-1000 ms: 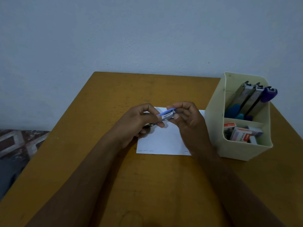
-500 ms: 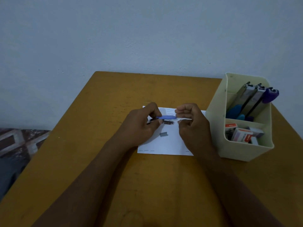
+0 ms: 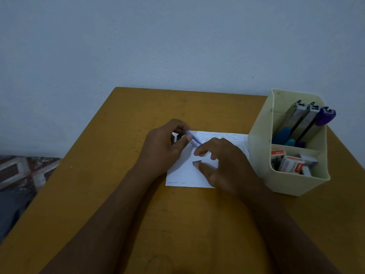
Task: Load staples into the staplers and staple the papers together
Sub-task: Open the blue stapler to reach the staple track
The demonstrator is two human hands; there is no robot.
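a blue stapler (image 3: 194,139) is pinched in the left hand (image 3: 164,147), the right hand (image 3: 223,163) spread over a staple strip (image 3: 196,162). loading is judged underway; the strip must be pinched next.

Dim, bluish light; soft focus; slight motion blur; wide-angle bowing.
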